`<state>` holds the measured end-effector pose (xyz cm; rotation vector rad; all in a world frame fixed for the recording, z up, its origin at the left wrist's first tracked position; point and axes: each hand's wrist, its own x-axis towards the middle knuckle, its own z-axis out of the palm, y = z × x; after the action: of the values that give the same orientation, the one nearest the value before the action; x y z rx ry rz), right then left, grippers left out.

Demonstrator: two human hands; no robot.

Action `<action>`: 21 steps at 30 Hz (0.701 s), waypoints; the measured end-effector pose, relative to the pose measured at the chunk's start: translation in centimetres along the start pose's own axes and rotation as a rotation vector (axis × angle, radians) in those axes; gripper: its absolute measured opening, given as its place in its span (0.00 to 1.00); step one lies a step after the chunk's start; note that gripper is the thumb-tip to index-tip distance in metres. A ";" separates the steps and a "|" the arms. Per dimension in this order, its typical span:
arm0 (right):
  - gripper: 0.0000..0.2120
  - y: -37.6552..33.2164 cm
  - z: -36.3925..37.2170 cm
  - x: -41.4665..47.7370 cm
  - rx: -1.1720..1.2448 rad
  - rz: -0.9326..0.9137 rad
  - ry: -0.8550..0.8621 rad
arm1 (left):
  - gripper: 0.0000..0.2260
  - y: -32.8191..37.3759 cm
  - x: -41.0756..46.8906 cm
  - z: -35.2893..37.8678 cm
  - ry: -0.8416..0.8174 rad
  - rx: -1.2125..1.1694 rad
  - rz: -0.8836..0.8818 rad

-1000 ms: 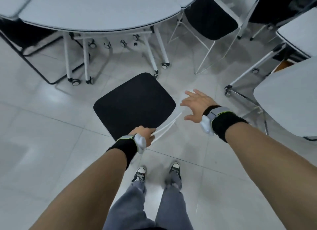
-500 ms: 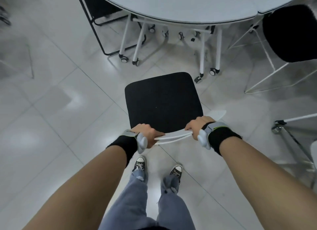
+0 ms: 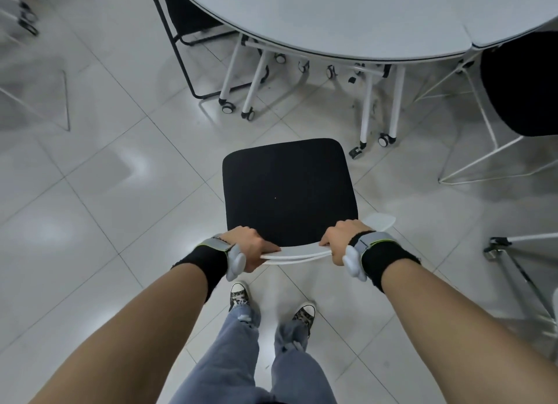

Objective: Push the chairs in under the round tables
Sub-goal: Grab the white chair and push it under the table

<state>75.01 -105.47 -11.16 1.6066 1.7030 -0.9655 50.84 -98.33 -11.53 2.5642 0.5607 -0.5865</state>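
A chair with a black seat (image 3: pixel 288 189) and a white backrest stands on the tiled floor right in front of me. My left hand (image 3: pixel 252 248) grips the left end of the backrest's top edge. My right hand (image 3: pixel 342 237) grips the right end. The round grey table (image 3: pixel 362 20) lies ahead, its white legs on castors (image 3: pixel 370 102) just beyond the seat's front edge. The seat sits short of the tabletop's rim. The chair's own legs are hidden under the seat.
A black-seated chair with a white wire frame (image 3: pixel 519 83) stands at the table's right. A black-framed chair (image 3: pixel 184 20) is tucked under at the left. Another metal frame (image 3: pixel 513 265) reaches in from the right edge. My feet stand just behind the chair.
My right hand came down from open above the chair and closed on the backrest. The chair now faces the table squarely, and the view has swung so the table sits ahead.
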 end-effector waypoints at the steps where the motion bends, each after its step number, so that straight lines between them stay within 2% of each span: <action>1: 0.23 0.0 -0.5 0.2 0.010 0.005 0.007 | 0.08 -0.5 0.2 -0.4 0.004 0.000 0.005; 7: 0.23 0.0 -2.6 1.8 0.089 0.027 0.029 | 0.09 -3.2 1.4 -2.3 0.010 0.003 0.022; 12: 0.25 -0.1 -5.5 3.8 0.117 0.069 0.081 | 0.02 -7.0 2.9 -4.9 -0.030 0.026 0.013; 14: 0.26 -0.1 -6.9 4.6 0.138 0.084 0.091 | 0.04 -8.7 3.7 -6.1 -0.048 0.048 0.016; 16: 0.26 -0.2 -8.4 5.4 0.157 0.103 0.094 | 0.01 -10.5 4.7 -7.3 -0.061 0.074 0.012; 19: 0.28 -0.1 -10.5 6.8 0.193 0.123 0.097 | 0.05 -12.9 6.0 -9.2 -0.064 0.091 0.009; 21: 0.27 0.2 -11.9 7.8 0.206 0.127 0.112 | 0.04 -14.3 6.8 -10.8 -0.063 0.101 0.022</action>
<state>75.19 -91.22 -11.01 1.9102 1.5938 -1.0314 53.01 -79.32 -10.80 2.6319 0.4924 -0.7015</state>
